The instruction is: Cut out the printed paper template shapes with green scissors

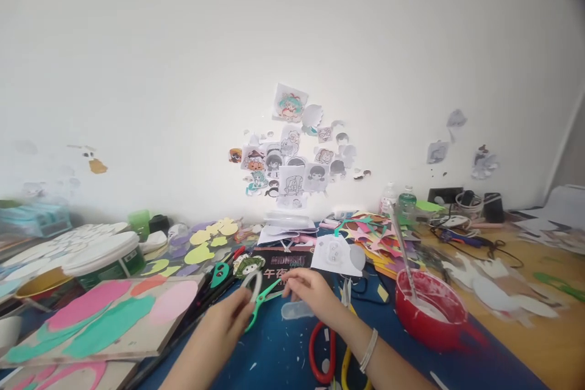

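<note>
My left hand (226, 320) is closed around the green handles of a pair of scissors (260, 301), with a white ring-shaped piece (252, 283) at its fingertips. My right hand (308, 292) is pinched near the scissors' tip, just above a pale translucent scrap (295, 311) that lies on the blue mat (274, 353); what the fingers pinch is too small to make out. A silver bracelet (368, 350) sits on my right wrist.
A red bowl (429, 311) of white paste with a spoon stands at right. Red and yellow scissors (329, 356) lie near my right arm. A board (105, 317) with pink and teal cutouts lies left, a green tub (103, 259) behind it. Coloured paper shapes (372, 234) are piled at the back.
</note>
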The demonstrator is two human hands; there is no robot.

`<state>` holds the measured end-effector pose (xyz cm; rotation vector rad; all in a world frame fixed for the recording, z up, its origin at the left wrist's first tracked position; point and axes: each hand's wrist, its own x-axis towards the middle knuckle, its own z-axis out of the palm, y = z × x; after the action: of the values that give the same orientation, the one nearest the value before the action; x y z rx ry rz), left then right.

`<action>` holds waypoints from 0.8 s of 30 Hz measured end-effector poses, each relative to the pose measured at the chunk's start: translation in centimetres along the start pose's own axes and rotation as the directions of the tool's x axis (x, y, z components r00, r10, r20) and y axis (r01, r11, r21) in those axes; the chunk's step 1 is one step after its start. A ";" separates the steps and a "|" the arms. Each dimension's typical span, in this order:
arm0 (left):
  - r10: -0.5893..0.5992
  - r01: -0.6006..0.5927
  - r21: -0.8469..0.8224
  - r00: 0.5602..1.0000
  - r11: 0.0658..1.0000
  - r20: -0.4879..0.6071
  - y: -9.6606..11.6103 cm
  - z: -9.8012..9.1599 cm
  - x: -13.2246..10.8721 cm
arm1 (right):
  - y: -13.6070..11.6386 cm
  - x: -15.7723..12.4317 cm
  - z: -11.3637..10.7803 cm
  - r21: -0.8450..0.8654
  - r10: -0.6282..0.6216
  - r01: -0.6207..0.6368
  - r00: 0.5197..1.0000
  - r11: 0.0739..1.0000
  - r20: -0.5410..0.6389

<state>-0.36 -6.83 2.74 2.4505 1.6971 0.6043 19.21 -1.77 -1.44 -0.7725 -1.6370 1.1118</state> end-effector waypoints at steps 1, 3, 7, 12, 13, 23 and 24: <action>0.112 -0.112 0.004 0.992 0.994 -0.063 0.9 0.2 0.7 | -0.6 -0.2 0.3 0.089 -0.001 -0.001 1.000 0.996 0.028; 0.390 -0.365 0.160 0.904 0.917 -0.175 2.4 1.0 2.2 | -1.5 -0.4 0.5 0.234 0.016 -0.008 0.999 0.972 -0.030; 0.627 -0.477 0.441 0.718 0.760 -0.303 3.2 3.5 4.9 | -2.4 -0.4 -0.3 0.444 0.050 0.039 0.981 0.895 -0.189; 0.722 -0.499 0.543 0.598 0.676 -0.349 1.6 5.7 5.6 | -2.7 -0.2 -1.1 0.563 -0.001 0.098 0.985 0.821 -0.170; 0.735 -0.503 0.554 0.576 0.663 -0.357 1.3 5.9 5.5 | -2.6 -0.2 -1.2 0.567 -0.009 0.097 0.988 0.818 -0.157; 0.733 -0.467 0.567 0.381 0.678 -0.563 1.3 3.2 3.0 | -1.7 -0.2 -2.3 0.669 0.020 -0.053 0.998 0.741 0.056; 0.722 -0.484 0.539 0.403 0.690 -0.563 1.5 3.1 3.0 | -1.6 -0.2 -2.3 0.679 0.025 -0.071 0.997 0.731 0.077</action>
<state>2.98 -4.19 1.11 3.3509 0.9062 1.8030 21.51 -1.83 0.27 -0.2866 -1.1083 1.6515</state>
